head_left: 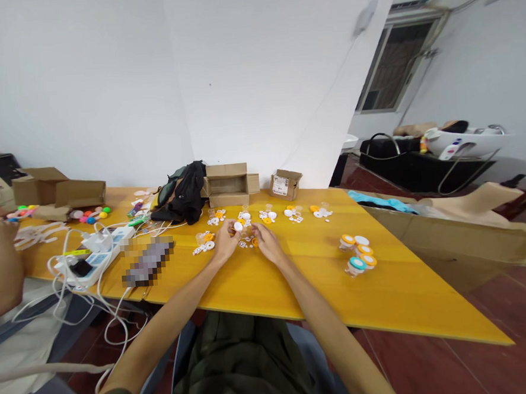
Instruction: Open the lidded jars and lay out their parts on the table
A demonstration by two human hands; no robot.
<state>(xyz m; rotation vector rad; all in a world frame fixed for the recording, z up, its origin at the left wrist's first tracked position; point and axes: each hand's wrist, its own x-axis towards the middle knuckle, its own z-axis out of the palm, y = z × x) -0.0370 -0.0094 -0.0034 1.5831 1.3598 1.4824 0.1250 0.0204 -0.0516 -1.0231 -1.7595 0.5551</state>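
Note:
My left hand [227,239] is closed on a small white disc [238,226], pinched by its edge above the table. Close by on the right, my right hand [264,239] has its fingers bent near an orange ring [255,242]; whether it grips the ring is too small to tell. Small white pieces [243,244] lie between the two hands. Around them are little groups of parts, such as an orange ring with white pieces [209,245] on the left and a white disc [288,213] on the right.
Several lidded cups [357,265] stand at the right. Behind are an open cardboard box [228,199], a smaller box [285,185] and a black bag [185,193]. A phone [149,263] and a power strip [101,257] with cables lie left, beside another person's arm [2,260].

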